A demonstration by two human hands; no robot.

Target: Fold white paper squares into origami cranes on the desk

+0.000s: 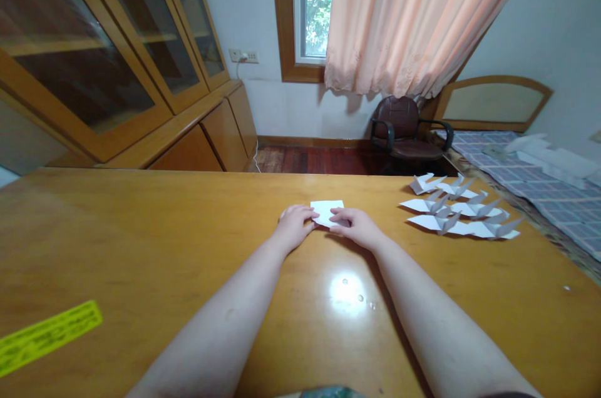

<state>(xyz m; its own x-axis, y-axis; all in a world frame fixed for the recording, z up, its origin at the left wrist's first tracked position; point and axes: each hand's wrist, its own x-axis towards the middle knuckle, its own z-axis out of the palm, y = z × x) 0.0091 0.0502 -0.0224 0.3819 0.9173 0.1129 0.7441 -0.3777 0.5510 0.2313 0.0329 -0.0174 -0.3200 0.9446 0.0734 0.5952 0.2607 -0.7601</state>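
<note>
A small folded piece of white paper (323, 206) lies on the wooden table, between my two hands. My left hand (295, 227) has its fingers closed on the paper's left edge, with the fingertips partly over it. On the right side, my right hand (357, 229) pinches the paper between thumb and fingers, the thumb nearer to me. Parts of the paper's lower edge are hidden beneath the fingers.
Several folded white paper cranes (441, 223) stand in rows at the table's right back. A yellow label (51, 335) is at the left front of the table (164, 273). Beyond the far edge are a brown office chair (404, 129), a bed and glass-door cabinets.
</note>
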